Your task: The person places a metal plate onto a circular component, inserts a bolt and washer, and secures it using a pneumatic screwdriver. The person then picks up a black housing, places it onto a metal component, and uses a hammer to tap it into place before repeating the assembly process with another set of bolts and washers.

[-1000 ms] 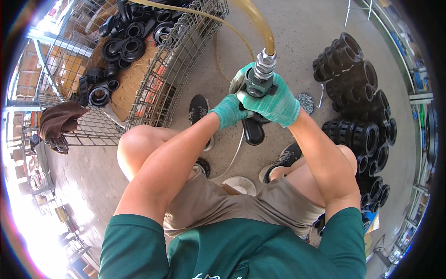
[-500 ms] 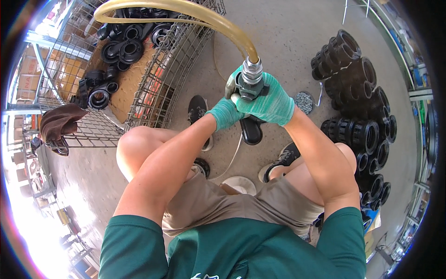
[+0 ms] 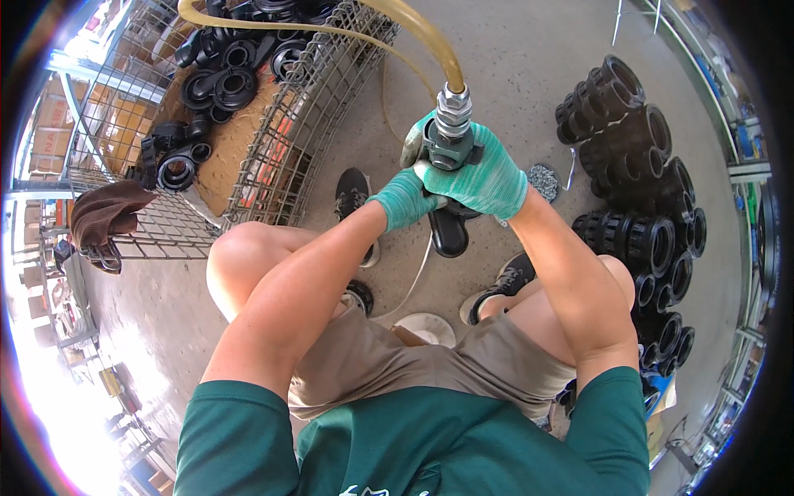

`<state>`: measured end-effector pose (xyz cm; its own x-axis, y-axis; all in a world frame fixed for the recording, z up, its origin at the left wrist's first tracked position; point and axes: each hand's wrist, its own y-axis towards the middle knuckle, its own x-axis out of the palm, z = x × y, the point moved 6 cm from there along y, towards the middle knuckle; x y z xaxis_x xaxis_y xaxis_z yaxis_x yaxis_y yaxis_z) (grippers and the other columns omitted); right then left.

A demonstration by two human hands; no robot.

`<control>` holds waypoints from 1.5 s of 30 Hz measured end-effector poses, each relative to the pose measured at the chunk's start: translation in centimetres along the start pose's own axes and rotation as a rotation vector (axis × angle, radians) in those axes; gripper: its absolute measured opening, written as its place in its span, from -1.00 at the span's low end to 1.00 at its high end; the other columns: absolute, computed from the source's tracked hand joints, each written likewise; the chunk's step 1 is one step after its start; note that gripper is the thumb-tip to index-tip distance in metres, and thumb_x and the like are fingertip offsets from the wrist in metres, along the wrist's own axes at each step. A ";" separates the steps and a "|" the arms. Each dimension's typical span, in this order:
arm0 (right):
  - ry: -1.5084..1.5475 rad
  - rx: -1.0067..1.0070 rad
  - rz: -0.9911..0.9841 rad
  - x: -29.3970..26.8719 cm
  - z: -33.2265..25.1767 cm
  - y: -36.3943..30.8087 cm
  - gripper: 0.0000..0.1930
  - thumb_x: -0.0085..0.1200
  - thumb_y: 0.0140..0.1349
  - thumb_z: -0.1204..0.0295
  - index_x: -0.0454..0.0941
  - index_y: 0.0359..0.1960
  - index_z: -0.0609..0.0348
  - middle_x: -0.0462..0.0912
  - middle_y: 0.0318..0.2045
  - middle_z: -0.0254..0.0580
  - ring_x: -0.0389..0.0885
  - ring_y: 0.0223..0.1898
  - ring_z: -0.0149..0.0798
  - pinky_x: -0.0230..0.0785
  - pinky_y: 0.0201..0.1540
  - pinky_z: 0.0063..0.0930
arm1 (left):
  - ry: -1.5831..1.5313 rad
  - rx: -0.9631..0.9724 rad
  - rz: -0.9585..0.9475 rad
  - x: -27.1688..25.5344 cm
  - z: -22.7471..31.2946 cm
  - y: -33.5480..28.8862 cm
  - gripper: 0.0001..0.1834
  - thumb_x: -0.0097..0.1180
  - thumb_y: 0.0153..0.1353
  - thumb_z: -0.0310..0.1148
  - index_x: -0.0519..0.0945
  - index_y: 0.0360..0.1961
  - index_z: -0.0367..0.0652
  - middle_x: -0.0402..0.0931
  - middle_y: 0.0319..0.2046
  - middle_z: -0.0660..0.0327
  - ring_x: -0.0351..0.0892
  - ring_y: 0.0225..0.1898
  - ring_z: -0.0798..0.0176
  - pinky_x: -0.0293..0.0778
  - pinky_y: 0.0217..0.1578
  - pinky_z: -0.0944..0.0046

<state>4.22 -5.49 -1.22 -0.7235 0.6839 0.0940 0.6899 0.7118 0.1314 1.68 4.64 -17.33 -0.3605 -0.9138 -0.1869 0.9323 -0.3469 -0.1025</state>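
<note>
Both my hands wear green knit gloves and meet out in front of my knees. My right hand [image 3: 484,178] is closed around an air tool [image 3: 451,153] with a dark grey body, its fingers wrapping past the far side. A silver hose coupling [image 3: 453,112] rises from the tool's end, joined to a yellowish air hose [image 3: 422,29]. Pressed against the right hand from below, my left hand [image 3: 403,200] is closed; what it grips is hidden. A rounded black plastic piece [image 3: 449,234] sticks out beneath the hands; the rest of it is covered.
At left, a wire mesh cage [image 3: 285,140] holds black fittings [image 3: 233,88] on cardboard, with a brown cloth [image 3: 107,217] over its corner. Stacked black pipe fittings [image 3: 633,236] stand at right. A round container of small metal pieces [image 3: 542,182] sits on the floor.
The coupling and the tool's end have tipped slightly toward me and to the right, and the hose has shifted with them. Both hands keep nearly the same place and grip.
</note>
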 end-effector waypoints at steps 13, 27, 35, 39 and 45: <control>-0.108 -0.114 0.448 -6.6 -4.3 -5.2 -0.69 0.21 0.11 0.65 0.52 -0.09 0.21 0.69 -0.22 -0.15 0.68 -0.19 -0.33 0.60 -0.11 -0.43 | 0.380 -0.063 0.207 0.2 2.9 -1.1 -0.70 0.20 0.28 -0.45 0.52 0.02 -0.21 0.53 -0.06 -0.01 0.57 -0.10 0.00 0.49 -0.04 0.11; -0.067 -0.100 0.574 -8.5 -3.9 -8.2 -0.69 0.27 0.14 0.62 0.60 -0.06 0.19 0.72 -0.20 -0.26 0.67 -0.17 -0.43 0.56 -0.05 -0.49 | 0.922 0.121 0.116 5.6 7.1 1.8 -0.67 0.37 0.03 -0.22 0.73 -0.11 0.13 0.29 0.37 0.11 0.10 0.43 -0.18 -0.02 0.36 -0.46; -0.119 -0.092 0.554 -8.7 -3.8 -8.4 -0.68 0.27 0.16 0.59 0.58 -0.03 0.20 0.72 -0.21 -0.27 0.67 -0.18 -0.43 0.56 -0.03 -0.48 | 0.959 0.003 0.135 6.1 6.8 2.0 -0.72 0.38 0.00 -0.18 0.73 -0.20 0.14 0.35 0.33 0.17 0.11 0.42 -0.23 0.00 0.29 -0.51; -0.083 -0.147 0.523 -7.7 -3.8 -8.2 -0.66 0.27 0.16 0.58 0.56 -0.01 0.22 0.71 -0.21 -0.27 0.66 -0.19 -0.45 0.56 -0.04 -0.49 | 0.889 0.074 0.186 6.0 6.0 2.1 -0.69 0.39 -0.02 -0.15 0.72 -0.20 0.13 0.34 0.34 0.18 0.09 0.43 -0.23 0.04 0.30 -0.40; -0.051 -0.099 0.532 -7.3 -1.4 -7.5 -0.63 0.33 0.13 0.54 0.56 -0.01 0.21 0.68 -0.21 -0.33 0.62 -0.21 -0.49 0.54 -0.07 -0.53 | 0.830 0.164 0.193 5.7 4.9 2.1 -0.65 0.40 -0.03 -0.13 0.70 -0.17 0.13 0.32 0.35 0.18 0.08 0.43 -0.22 0.05 0.31 -0.34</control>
<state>4.24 -16.04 -1.51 -0.2717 0.9542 0.1256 0.9532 0.2488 0.1715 1.67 -2.32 -13.84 -0.0408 -0.5321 -0.8457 0.9487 -0.2863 0.1344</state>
